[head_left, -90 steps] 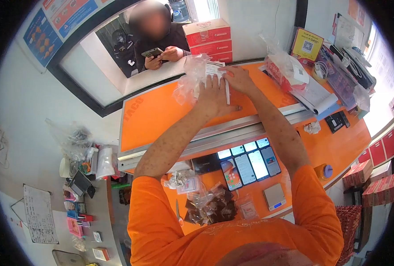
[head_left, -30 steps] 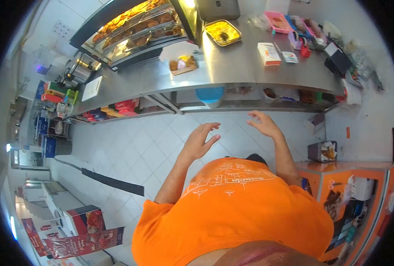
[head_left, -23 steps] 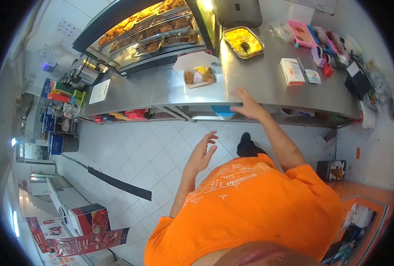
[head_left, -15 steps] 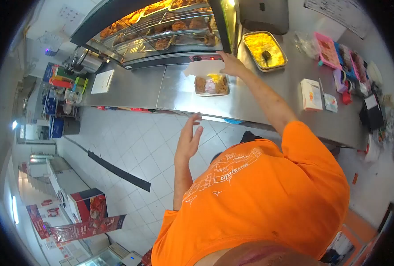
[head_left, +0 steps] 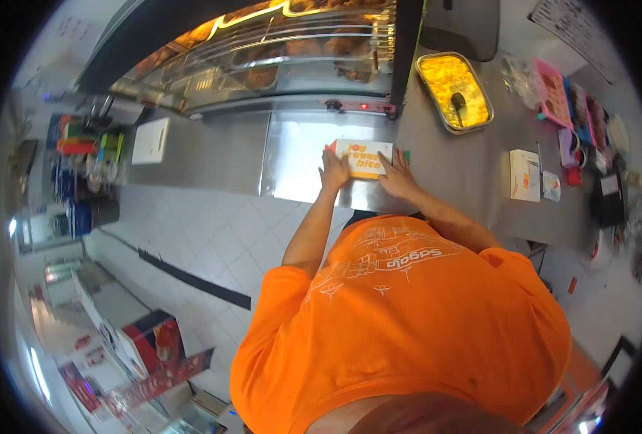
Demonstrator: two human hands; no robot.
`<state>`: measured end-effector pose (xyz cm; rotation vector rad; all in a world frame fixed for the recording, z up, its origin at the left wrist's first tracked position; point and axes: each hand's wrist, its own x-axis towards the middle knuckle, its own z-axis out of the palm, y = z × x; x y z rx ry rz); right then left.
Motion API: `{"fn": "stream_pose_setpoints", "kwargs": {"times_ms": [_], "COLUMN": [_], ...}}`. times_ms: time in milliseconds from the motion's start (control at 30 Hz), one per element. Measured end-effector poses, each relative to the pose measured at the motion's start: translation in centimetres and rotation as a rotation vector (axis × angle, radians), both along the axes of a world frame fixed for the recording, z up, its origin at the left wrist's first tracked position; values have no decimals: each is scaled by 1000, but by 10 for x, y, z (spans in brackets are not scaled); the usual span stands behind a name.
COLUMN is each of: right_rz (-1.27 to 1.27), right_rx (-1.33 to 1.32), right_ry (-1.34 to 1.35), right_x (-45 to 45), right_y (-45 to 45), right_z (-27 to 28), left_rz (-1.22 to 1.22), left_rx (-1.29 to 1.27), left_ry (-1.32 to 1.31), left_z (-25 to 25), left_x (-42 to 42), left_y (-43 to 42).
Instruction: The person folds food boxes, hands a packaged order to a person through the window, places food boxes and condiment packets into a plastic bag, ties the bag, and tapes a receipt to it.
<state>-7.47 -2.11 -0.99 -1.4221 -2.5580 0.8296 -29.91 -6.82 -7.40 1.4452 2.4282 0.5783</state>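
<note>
A closed white and yellow cardboard food box (head_left: 364, 150) with orange lettering lies on the steel counter, below the heated display case. At the box's left end is my left hand (head_left: 334, 172), fingers pressed against its side and edge. My right hand (head_left: 397, 177) grips the right end, with fingers reaching onto the lid. The lid hides the food inside. A small green item (head_left: 407, 155) shows just behind my right hand, too small to name.
The lit display case (head_left: 263, 101) holds trays of fried food. A metal tray of yellow food (head_left: 444, 76) with a dark spoon (head_left: 458, 105) stands at right. Further right are another carton (head_left: 525, 176) and a pink basket (head_left: 552, 94). A white board (head_left: 150, 140) lies left.
The box stood open with browned food and a small packet showing; its lid is now down. My left hand rose from below the counter edge to the box, and my right hand came down onto it.
</note>
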Motion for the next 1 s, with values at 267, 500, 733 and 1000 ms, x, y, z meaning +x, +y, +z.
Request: {"fn": "stream_pose_setpoints", "kwargs": {"times_ms": [267,500,733,1000], "right_rz": [-661,-814,-844,-876], "right_rx": [-282,-456,-434,-447], "right_ry": [681,652,530,694], "right_x": [-23,-7,-9,-4], "right_y": [1,16,14,-4], "right_z": [-41,-4,-4,-68], "left_rz": [-80,-203,-78,-342], "left_rx": [-33,24,-284,-529], "left_ry": [-577,-1170,-1287,-895], "left_z": [68,50,60,9], "left_x": [-3,-61,-74,-77], "left_y": [-6,-8,9,13]}}
